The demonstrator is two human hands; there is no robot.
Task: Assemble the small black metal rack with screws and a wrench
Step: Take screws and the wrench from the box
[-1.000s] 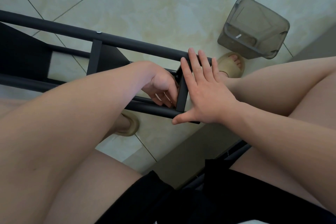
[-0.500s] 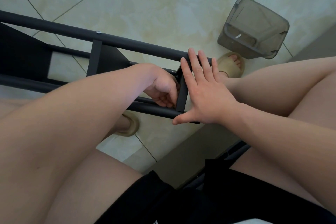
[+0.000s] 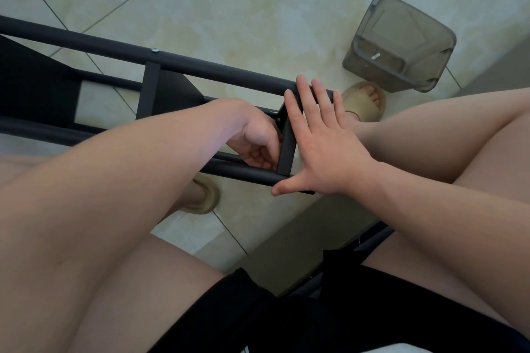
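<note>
Black metal, the rack lies on its side above the tiled floor, in front of the seated person's knees. Its long tubes run from the left edge down toward the right, where they finish at a short end crossbar. A small silver screw sits in the far tube. The right hand lies flat against the outside of that crossbar, fingers straight and close together, thumb spread out beneath the near tube's end. The left hand reaches inside the rack just beside the crossbar with its fingers curled; I cannot tell whether they grasp anything. Past the rack's end a beige sandal stands on the floor, and a second sandal shows under the near tube. Farther off from that end sits a grey see-through plastic box; a small pale piece shows in it, too small to make out.
</note>
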